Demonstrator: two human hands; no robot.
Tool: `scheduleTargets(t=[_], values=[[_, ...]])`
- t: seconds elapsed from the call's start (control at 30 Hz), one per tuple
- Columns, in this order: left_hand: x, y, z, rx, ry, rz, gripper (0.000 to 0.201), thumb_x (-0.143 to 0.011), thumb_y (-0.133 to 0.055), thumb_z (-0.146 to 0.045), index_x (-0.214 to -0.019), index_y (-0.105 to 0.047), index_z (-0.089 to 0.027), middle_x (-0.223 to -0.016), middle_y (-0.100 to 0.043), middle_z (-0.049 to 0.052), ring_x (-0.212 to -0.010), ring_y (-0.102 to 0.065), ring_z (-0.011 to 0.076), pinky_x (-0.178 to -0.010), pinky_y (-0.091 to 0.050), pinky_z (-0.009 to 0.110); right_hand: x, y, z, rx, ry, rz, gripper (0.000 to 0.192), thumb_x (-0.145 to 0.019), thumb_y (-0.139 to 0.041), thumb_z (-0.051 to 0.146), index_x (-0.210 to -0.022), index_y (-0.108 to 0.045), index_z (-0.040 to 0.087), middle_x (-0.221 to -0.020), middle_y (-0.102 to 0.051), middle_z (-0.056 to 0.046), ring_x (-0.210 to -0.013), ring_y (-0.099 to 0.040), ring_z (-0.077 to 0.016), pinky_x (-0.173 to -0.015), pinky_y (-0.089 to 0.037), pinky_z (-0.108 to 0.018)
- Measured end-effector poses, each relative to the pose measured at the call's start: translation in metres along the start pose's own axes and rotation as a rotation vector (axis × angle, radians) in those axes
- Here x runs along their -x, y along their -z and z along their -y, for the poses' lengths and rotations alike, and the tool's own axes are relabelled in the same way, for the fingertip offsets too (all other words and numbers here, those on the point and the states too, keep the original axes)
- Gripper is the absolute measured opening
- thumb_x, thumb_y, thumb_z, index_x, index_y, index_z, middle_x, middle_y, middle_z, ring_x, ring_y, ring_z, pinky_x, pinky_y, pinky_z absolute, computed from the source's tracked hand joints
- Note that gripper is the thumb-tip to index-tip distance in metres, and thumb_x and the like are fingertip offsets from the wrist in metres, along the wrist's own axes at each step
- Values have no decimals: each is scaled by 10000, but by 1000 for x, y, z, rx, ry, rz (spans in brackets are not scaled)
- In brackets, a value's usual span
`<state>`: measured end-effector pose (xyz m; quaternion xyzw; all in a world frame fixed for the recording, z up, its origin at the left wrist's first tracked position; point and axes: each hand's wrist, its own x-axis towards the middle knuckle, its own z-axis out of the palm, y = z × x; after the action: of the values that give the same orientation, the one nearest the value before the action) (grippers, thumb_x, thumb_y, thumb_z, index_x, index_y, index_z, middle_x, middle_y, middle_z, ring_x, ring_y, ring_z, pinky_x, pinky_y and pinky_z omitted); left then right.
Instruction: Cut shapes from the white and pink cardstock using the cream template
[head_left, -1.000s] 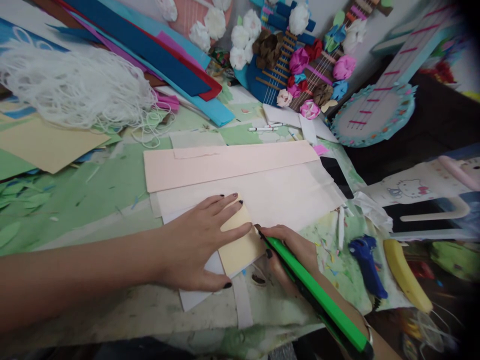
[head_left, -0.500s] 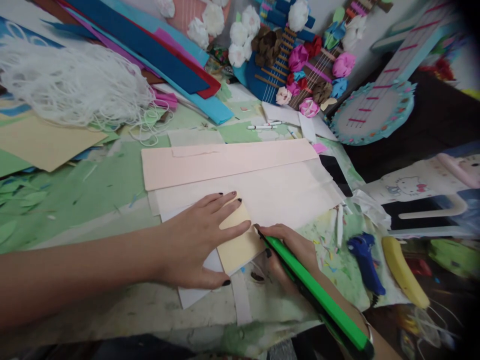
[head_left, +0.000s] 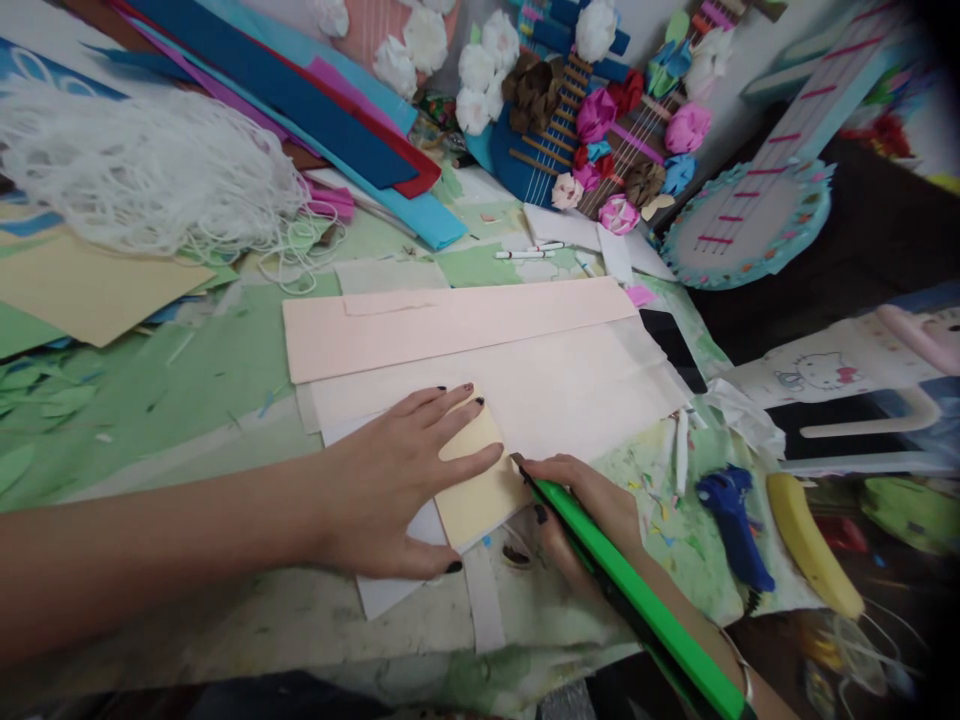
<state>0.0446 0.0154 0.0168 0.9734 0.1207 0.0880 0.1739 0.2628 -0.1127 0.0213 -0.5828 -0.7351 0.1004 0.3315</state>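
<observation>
My left hand [head_left: 409,470] lies flat with its fingers spread. It presses on a small pale yellow card [head_left: 484,490] on top of white paper [head_left: 379,597]. My right hand [head_left: 589,510] is wrapped around a long green and black utility knife [head_left: 622,580]. The knife's dark tip meets the card's right edge, just beside my left fingers. Under and beyond the card spreads a large whitish sheet [head_left: 555,385]. A folded pale pink strip [head_left: 450,325] lies across its far side.
White string [head_left: 150,170] lies heaped at the left, near coloured paper sheets [head_left: 105,285]. Decorated paper guitars [head_left: 547,120] stand at the back. A black phone [head_left: 671,345], a blue glue gun [head_left: 735,525] and a yellow curved object [head_left: 814,545] are at the right.
The knife and my right hand have shifted very slightly right and down, the tip still at the card's edge. My left hand stays in place.
</observation>
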Motion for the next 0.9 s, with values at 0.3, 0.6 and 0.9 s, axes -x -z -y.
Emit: scheduleTargets(t=[0.3, 0.6, 0.9], values=[[0, 0, -1, 16, 0, -13, 821, -671, -725, -513, -1424, -469, -309, -1555, -294, 146, -1428, -235, 442, -1128, -216, 573, 0, 1, 4, 13, 32, -36, 429, -721, -499, 32, -1099, -589, 216, -926, -701, -48, -769, -699, -165, -678, -577, -262], [-1, 1, -1, 14, 8, -10, 807, -670, -720, -524, -1415, -483, -324, -1543, -316, 154, -1435, -243, 417, -1129, -221, 560, 7, 4, 4, -7, 3, 2, 494, -717, -502, 24, -1155, -555, 245, -963, -698, -52, -810, -696, -180, -718, -572, -266], [-1, 2, -1, 11, 13, -6, 812, -655, -735, -523, -1405, -495, -324, -1536, -331, 156, -1436, -245, 414, -1129, -226, 559, 9, 6, 5, 23, 2, 20, 451, -720, -491, 40, -1133, -570, 203, -931, -700, -49, -789, -694, -151, -698, -554, -233]])
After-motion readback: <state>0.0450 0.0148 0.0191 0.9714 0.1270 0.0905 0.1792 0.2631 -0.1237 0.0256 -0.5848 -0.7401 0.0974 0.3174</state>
